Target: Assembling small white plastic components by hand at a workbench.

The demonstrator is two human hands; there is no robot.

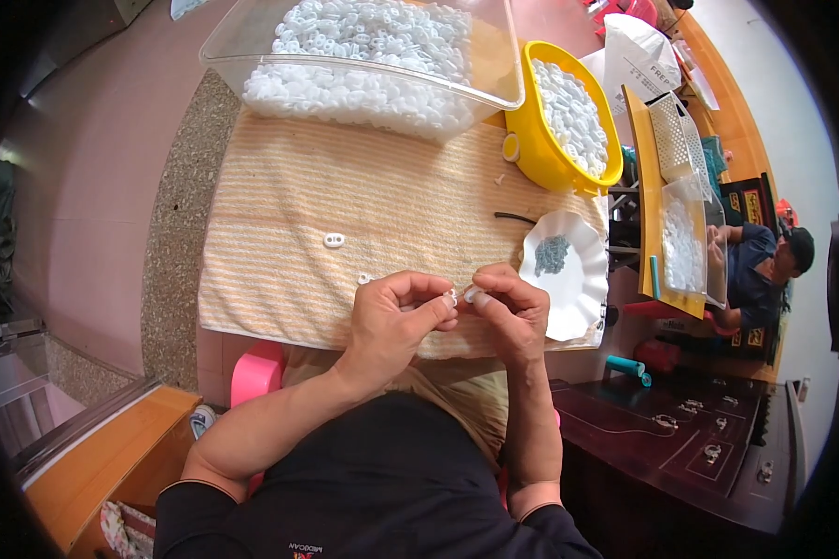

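Note:
My two hands are close together over the near edge of a striped towel. My left hand (403,315) pinches a small white plastic piece (453,295) between thumb and fingertips. Just beside it, my right hand (513,312) is closed on another small white plastic piece (473,295). The fingertips hide most of both pieces. A white oval piece with two holes (334,240) lies on the towel (298,186), beyond my left hand. Partly behind that hand's knuckles is another small white piece (364,279). To the right stands a white wavy-rimmed plate (573,312) bearing a heap of tiny grey pieces (551,254).
A clear bin (364,67) full of white plastic pieces stands at the far side. Right of it is a yellow tub (522,140) of similar pieces. A thin black stick (514,216) lies by the plate. Another person (760,265) sits at a table on the right.

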